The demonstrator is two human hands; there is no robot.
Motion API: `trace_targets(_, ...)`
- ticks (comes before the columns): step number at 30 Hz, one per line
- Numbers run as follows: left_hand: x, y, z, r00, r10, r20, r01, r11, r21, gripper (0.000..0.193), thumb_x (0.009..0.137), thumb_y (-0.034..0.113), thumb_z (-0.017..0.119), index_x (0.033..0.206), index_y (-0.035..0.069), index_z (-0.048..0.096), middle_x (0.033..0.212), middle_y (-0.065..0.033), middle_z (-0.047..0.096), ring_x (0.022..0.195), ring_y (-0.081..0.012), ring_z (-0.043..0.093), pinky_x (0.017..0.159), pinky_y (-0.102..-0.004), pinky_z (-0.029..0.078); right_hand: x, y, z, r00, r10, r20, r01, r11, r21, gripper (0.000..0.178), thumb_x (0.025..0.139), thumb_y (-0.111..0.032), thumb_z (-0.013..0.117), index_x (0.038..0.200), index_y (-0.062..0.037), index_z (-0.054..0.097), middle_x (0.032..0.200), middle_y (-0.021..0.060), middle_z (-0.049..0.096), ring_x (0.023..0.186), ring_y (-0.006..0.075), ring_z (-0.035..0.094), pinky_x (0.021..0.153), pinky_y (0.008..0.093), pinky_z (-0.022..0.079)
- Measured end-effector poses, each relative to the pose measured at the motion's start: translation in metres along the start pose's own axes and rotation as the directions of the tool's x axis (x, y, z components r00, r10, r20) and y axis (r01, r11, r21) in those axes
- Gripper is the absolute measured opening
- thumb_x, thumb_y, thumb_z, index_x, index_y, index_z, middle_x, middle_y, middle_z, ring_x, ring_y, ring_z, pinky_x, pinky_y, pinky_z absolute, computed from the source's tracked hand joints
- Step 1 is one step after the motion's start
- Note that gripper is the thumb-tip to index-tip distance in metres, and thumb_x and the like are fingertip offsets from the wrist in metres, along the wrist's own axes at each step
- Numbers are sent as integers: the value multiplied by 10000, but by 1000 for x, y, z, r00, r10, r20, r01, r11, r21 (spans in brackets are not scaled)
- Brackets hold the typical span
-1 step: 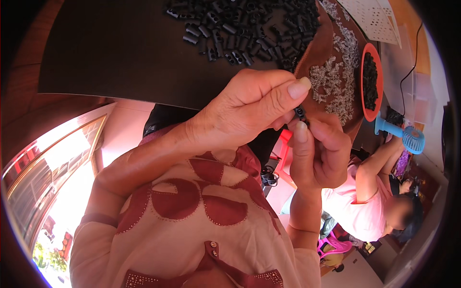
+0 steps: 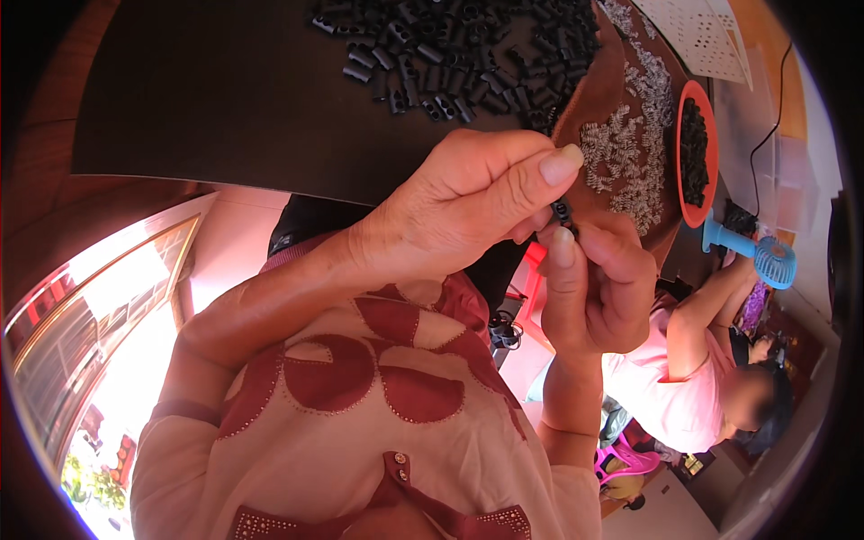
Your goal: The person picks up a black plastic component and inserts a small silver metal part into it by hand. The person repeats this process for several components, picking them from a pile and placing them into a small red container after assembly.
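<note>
Above my lap, both hands meet at one small black cord lock (image 2: 562, 212), a plastic piece with round holes in its side. My left hand (image 2: 468, 193) is closed around its upper end, with the thumb stretched over the curled fingers. From below, my right hand (image 2: 605, 288) pinches the lower end between thumb and forefinger. Most of the piece is hidden by the fingers. Beyond my hands, many loose black cord lock barrels (image 2: 450, 63) lie heaped on a dark board (image 2: 225, 99). Small metal springs (image 2: 621, 162) are spread on brown cloth to the right.
An orange bowl (image 2: 713, 171) of small black parts stands at the right, beside a blue handheld fan (image 2: 756, 252). Behind it is a white perforated basket (image 2: 697, 36). Another person in a pink shirt (image 2: 679, 387) sits at the right. A red stool (image 2: 533, 292) stands below the table edge.
</note>
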State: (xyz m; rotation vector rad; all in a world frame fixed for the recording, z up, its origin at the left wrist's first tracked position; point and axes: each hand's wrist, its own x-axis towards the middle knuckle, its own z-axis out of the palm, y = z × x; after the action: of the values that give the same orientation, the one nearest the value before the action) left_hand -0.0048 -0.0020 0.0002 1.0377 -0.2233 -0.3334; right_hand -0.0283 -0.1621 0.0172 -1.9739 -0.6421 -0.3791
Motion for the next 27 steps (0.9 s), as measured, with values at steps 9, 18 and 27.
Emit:
trace_targets(9, 2, 2, -8, 996, -53, 77, 57, 997, -56, 401, 977, 371, 463, 778, 33, 548, 596, 13, 464, 518, -29, 384, 441, -186, 285, 2, 4, 0, 999, -12, 39, 10, 999, 39, 234, 781, 39, 687, 933, -8, 515, 796, 114, 606, 540, 97, 487, 455, 212, 368)
trace_targets(18, -2, 3, -8, 995, -92, 42, 94, 993, -71, 393, 942, 387, 530, 754, 44, 575, 558, 11, 500, 448, -29, 400, 395, -178, 307, 37, 4, -9, 958, -69, 277, 58, 997, 48, 364, 726, -85, 759, 1031, 43, 608, 717, 31, 519, 525, 63, 427, 450, 193, 331)
trace_targets(27, -3, 8, -6, 988, -154, 30, 155, 987, -34, 335, 920, 309, 592, 713, 46, 595, 536, 28, 496, 447, -19, 435, 391, -181, 323, 33, 11, 3, 984, -102, 146, 88, 991, 103, 258, 658, -96, 765, 843, -11, 607, 626, 25, 486, 477, 86, 416, 419, 219, 309)
